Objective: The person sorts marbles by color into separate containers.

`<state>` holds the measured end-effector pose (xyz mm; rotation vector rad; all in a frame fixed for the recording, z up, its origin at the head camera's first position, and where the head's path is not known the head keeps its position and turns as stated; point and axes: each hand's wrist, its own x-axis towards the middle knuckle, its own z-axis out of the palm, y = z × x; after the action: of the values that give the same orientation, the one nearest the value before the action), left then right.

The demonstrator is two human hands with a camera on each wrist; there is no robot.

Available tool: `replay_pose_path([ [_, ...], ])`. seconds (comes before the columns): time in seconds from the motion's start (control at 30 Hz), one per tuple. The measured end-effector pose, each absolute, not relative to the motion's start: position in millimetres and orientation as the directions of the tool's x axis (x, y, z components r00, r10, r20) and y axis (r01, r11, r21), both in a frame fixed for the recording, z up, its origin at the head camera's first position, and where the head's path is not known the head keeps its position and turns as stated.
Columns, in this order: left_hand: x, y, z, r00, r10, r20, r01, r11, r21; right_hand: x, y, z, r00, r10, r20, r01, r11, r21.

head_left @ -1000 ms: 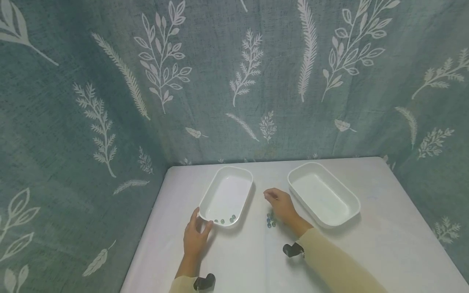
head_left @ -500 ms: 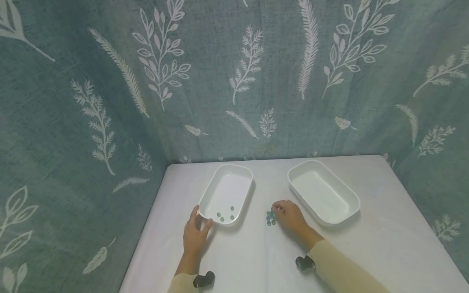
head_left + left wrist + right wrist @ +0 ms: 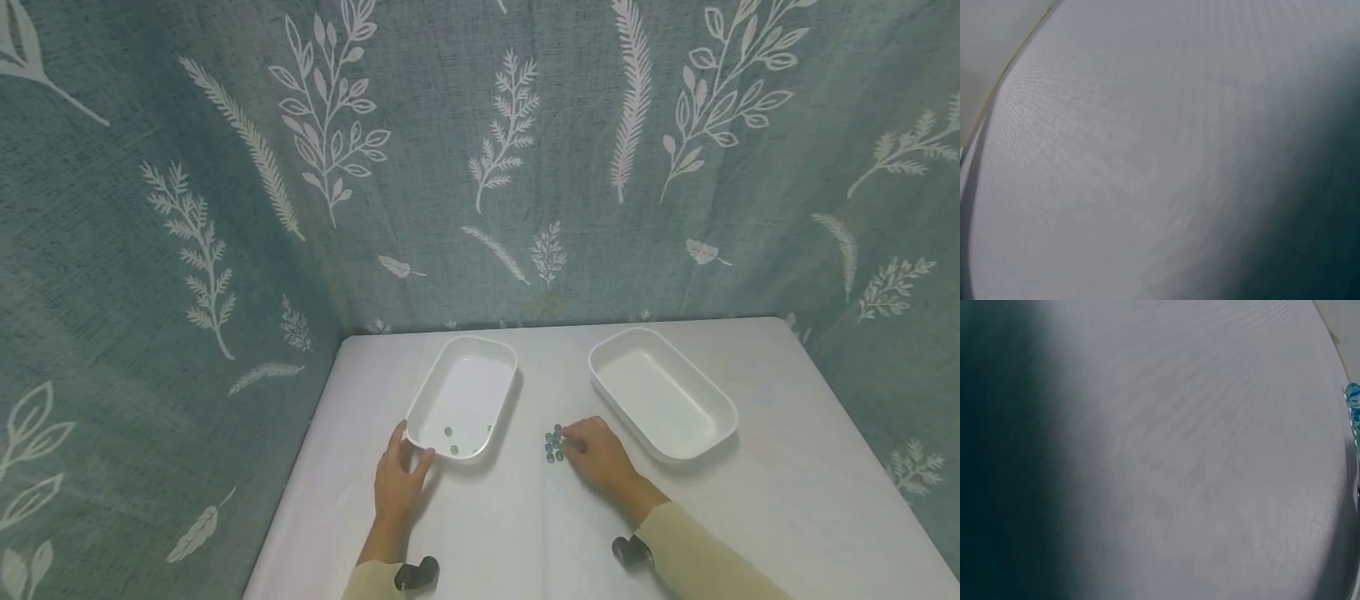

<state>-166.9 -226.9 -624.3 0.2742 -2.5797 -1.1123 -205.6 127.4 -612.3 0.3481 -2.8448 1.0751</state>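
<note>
My left hand [image 3: 399, 483] grips the near left corner of a white rectangular tray [image 3: 513, 358], thumb on the near side and fingers on the left side. Several small green glass marbles [image 3: 447, 432] lie in the near end of that tray. Between the two trays, several blue and green marbles [image 3: 550, 447] sit in a tight cluster on the white table. My right hand [image 3: 600, 454] is at the cluster's right edge with its fingers bent and fingertips beside a marble. Whether it pinches one cannot be made out. At the right wrist view's edge, blue-green marbles [image 3: 1353, 397] show.
A second white tray [image 3: 663, 400] stands at an angle to the right, behind my right hand. The white table [image 3: 495, 533] ends at a green leaf-patterned cloth [image 3: 435, 167] behind and at both sides. A black wrist camera [image 3: 630, 550] sits on my right sleeve.
My right hand has come down and right from above the cluster to its right edge. The marbles in the left tray have rolled apart. My left hand has stayed on the tray.
</note>
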Motion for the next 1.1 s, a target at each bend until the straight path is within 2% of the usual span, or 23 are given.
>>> replay_pose_path([
  [0.2, -167.7, -226.7, -624.9, -0.931, -0.298, 0.209, -0.054, 0.680, 0.731, -208.2, 126.7, -617.2, -0.968, -0.189, 0.164, -0.250, 0.736, -0.629],
  [0.47, -166.8, -225.2, -622.1, -0.930, -0.303, 0.206, -0.059, 0.679, 0.732, -208.4, 127.5, -618.2, -0.973, -0.198, 0.115, -0.225, 0.730, -0.645],
  [0.83, -166.3, -226.1, -624.8, -0.928, -0.301, 0.220, -0.053, 0.690, 0.722, -208.7, 125.2, -614.7, -0.960, -0.249, 0.126, -0.272, 0.738, -0.617],
  [1.1, -166.5, -225.3, -624.6, -0.931, -0.296, 0.213, -0.057, 0.695, 0.716, -209.8, 123.4, -607.0, -0.947, -0.270, 0.176, -0.318, 0.695, -0.645],
])
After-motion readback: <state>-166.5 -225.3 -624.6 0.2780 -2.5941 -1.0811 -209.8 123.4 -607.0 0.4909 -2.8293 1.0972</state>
